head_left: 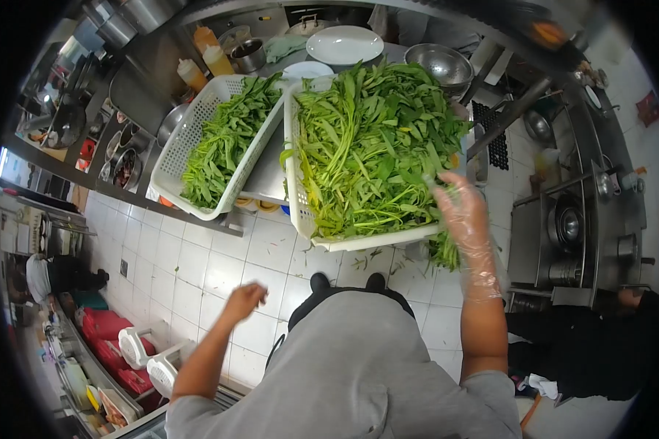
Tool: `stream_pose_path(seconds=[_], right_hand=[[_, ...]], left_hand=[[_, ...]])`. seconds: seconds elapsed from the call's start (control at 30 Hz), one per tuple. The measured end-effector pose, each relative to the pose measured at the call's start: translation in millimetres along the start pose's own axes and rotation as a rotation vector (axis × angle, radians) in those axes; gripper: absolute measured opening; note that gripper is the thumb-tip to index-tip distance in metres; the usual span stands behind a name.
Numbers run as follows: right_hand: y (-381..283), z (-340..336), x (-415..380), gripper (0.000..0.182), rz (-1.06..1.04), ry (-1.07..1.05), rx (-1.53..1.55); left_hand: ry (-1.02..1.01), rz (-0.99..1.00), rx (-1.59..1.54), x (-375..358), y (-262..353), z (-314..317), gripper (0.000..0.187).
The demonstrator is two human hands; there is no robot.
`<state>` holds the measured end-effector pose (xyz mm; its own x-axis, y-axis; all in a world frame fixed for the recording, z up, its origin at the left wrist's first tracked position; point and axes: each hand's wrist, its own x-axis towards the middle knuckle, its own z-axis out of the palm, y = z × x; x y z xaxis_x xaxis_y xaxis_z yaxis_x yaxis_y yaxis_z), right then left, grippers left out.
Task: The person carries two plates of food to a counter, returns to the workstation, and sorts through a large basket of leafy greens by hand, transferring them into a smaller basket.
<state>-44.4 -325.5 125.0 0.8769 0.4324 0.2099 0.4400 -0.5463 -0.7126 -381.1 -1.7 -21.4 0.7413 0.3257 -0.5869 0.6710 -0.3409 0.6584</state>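
A large white basket heaped with long-stemmed leafy greens stands in front of me on the metal counter. My right hand, in a clear plastic glove, is at the basket's right side. Its thumb and fingers are apart and curved beside the greens; no bunch shows in its grip. Below it, some greens hang past the basket's corner. My bare left hand is over the floor, fingers curled in, with nothing visible in them. To the left, a second white basket holds a smaller pile of greens.
Behind the baskets are a white oval plate, a metal colander, a pot and squeeze bottles. Leaf scraps lie on the tiled floor. White stools are at left; a person in black is at right.
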Motion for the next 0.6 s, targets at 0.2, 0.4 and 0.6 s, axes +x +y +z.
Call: stream_pose_path(seconds=[0.2,0.4,0.6], right_hand=[[-14.3,-27.3,11.3,0.021,0.173,-0.115,-0.080],[-50.3,-30.4,31.9,0.022,-0.055,-0.167,-0.156],[-48.7,1.3,41.9,0.021,-0.186,-0.282,-0.149]], left_hand=[[-0.374,-0.283,0.401,-151.2,-229.9,150.3,0.029],[-0.511,-0.639,0.170,-206.0,-239.3,172.6,0.030],[-0.500,-0.689,0.102,-211.4,-234.9,164.6,0.031]])
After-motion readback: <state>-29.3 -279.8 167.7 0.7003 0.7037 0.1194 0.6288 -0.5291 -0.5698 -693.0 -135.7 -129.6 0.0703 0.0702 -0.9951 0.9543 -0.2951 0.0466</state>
